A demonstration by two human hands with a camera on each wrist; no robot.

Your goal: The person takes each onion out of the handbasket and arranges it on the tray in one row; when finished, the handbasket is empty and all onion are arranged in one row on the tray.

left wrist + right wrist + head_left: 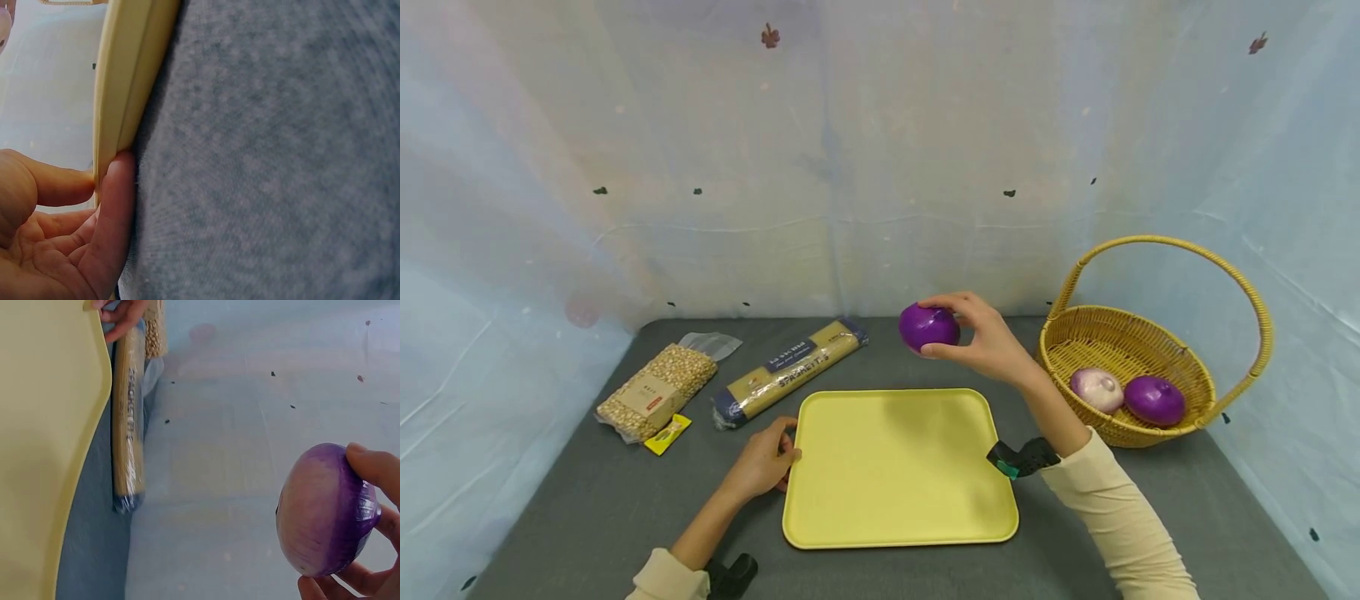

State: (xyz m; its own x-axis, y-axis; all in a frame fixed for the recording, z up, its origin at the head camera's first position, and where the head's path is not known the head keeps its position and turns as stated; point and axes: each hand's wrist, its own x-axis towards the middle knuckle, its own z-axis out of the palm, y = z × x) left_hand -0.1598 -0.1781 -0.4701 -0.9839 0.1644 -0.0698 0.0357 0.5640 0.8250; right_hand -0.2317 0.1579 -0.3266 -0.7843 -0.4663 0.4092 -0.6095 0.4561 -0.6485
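Note:
My right hand (985, 337) grips a purple onion (929, 327) between thumb and fingers, held up beyond the far edge of a yellow tray (902, 471). Pale and purple skin of this onion (319, 512) shows in the right wrist view. At the tray's left edge, my left hand (765, 458) pinches the rim, thumb on top and fingers at the side and underneath, as the left hand (69, 231) shows in the left wrist view. To the right stands a wicker basket (1093, 321) holding a pale onion (1097, 390) and another purple onion (1154, 401).
Left of the tray lie a pack of spaghetti (793, 371), a clear bag of pale beans or kernels (658, 392) and a small yellow packet (667, 434). All rest on a grey tablecloth (625, 508). A pale curtain (880, 167) hangs behind. The basket's tall handle (1157, 240) arches upward.

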